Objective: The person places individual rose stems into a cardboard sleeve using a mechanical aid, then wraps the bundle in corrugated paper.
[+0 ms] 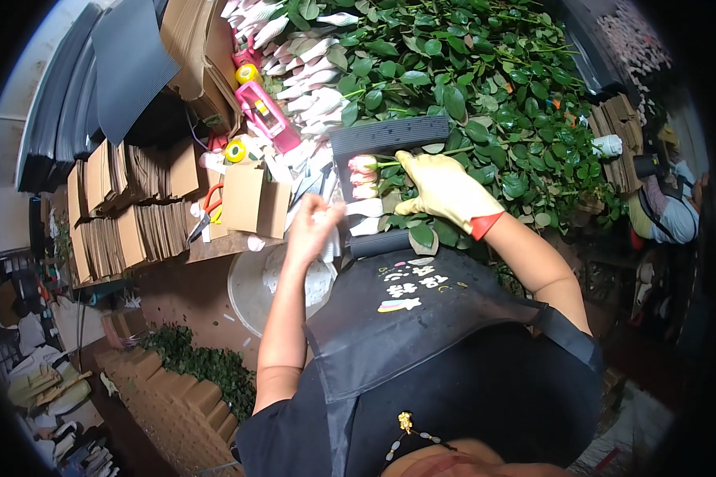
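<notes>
My left hand (317, 222), bare and blurred, is curled beside the white net-sleeved flower heads (367, 208); whether it holds anything is unclear. A pale yellow glove with a red cuff covers my right hand (432, 185). It lies over leafy stems, fingertips spread, just right of several pink-and-cream roses (364, 176). Those roses and the sleeved heads lie one above another on a dark corrugated sheet (344, 173). A ribbed dark edge (394, 133) borders them on the far side, and a second ribbed edge (380, 243) lies nearest my apron.
Leafy rose stems (483, 77) and white net-sleeved heads (322, 77) fill the far side. Left are a pink tape dispenser (267, 117), yellow tape roll (235, 151), orange-handled scissors (201, 219) and cardboard stacks (161, 229). A round bin (244, 292) stands below. Another person (665, 208) is far right.
</notes>
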The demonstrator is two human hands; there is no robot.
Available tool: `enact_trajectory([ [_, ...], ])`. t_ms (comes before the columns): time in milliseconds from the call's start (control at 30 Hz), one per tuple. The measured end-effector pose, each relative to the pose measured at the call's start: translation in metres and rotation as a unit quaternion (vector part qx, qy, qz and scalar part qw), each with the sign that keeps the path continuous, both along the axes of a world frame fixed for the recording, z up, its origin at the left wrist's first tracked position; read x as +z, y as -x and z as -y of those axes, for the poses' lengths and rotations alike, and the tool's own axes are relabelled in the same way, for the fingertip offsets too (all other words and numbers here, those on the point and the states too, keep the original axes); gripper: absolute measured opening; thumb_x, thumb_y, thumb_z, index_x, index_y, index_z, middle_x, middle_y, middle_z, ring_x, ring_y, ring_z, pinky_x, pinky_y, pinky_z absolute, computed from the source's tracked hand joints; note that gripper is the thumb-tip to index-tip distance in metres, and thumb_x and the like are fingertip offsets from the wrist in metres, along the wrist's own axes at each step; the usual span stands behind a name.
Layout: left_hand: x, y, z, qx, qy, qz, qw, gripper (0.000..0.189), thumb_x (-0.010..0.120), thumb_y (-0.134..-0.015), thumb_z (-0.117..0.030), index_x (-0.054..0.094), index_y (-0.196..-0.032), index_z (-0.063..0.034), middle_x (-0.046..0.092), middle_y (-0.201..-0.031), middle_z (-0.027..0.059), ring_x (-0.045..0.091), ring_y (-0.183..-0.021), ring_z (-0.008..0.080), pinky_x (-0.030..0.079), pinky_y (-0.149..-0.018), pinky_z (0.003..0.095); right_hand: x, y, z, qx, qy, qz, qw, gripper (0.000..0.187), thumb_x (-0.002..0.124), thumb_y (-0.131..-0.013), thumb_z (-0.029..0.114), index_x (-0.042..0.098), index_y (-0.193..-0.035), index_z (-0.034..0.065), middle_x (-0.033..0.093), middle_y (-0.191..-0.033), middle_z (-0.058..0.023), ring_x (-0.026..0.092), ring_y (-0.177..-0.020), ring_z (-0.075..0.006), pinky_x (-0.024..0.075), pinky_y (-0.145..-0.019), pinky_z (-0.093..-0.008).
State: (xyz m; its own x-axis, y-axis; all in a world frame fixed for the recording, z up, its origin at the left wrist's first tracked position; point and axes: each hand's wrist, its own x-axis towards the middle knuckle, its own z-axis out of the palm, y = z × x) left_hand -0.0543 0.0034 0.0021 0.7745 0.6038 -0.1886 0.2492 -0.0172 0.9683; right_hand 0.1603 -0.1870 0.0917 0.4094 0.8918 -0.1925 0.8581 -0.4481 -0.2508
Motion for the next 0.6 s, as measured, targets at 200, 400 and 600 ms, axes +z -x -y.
enact_trajectory([
  [200,-0.015,0.002,0.006,-0.004,0.051,-0.012,0.999,0.03,0.068,-0.103,-0.028,0.066,-0.086,-0.0046,0.065,-0.082,-0.0009,0.056,-0.077,0.0076,0.047,-0.071,0.0278,-0.006,0.008,-0.013,-0.037,0.124,0.038,0.991,0.087,0.087,-0.078,0.049,0.051,-0.142,0.0023,0.072,-0.101,-0.016,0.073,-0.094,-0.0334,0.0583,-0.081,-0.0434],
  [400,0.003,0.034,-0.009,-0.041,-0.008,-0.066,0.997,0.032,0.08,-0.093,-0.025,0.057,-0.079,-0.0062,0.066,-0.086,0.0009,0.058,-0.083,0.0077,0.048,-0.074,0.0273,0.057,-0.023,0.022,-0.091,0.022,-0.222,0.97,0.062,0.067,-0.094,0.04,0.056,-0.148,0.0125,0.071,-0.131,-0.0144,0.069,-0.117,-0.0315,0.0545,-0.1,-0.0401],
  [600,0.034,-0.009,-0.001,-0.261,-0.05,-0.21,0.941,0.04,0.082,-0.091,-0.042,0.073,-0.096,-0.0033,0.069,-0.087,0.0067,0.062,-0.085,0.0133,0.051,-0.079,0.0337,0.046,0.008,0.018,0.12,0.008,-0.216,0.969,0.036,0.064,-0.099,0.037,0.074,-0.122,0.0109,0.076,-0.113,-0.0122,0.072,-0.102,-0.0326,0.0551,-0.095,-0.042],
])
